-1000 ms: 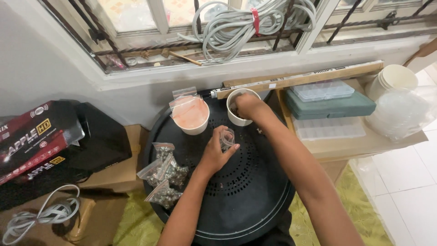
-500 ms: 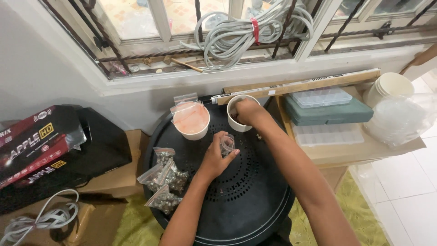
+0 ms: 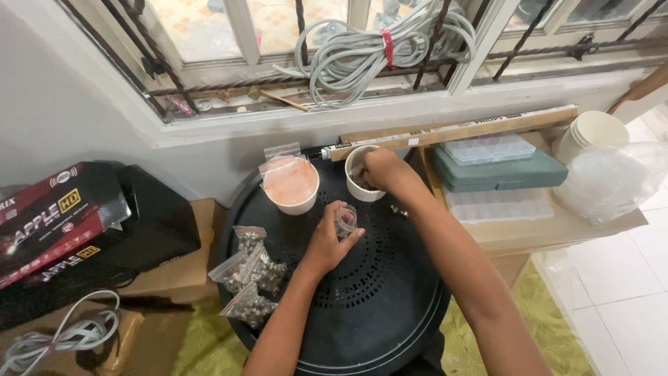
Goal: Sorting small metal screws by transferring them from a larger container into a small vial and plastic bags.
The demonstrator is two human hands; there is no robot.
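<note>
White paper cup [image 3: 363, 174] on the round black perforated surface [image 3: 376, 292]: right hand [image 3: 381, 169] is dipping in, fingers curled, contents hidden. Left hand [image 3: 327, 240], just in front of the cup, is pinching a small clear zip bag [image 3: 346, 221] open. Judged: filling step; next calls for a steady transfer into the bag's mouth.

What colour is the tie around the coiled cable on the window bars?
Red; the tie wraps the grey cable coil, seen in the head view.

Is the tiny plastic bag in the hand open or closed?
Open. The left hand holds the small clear bag upright with its mouth spread wide.
</note>
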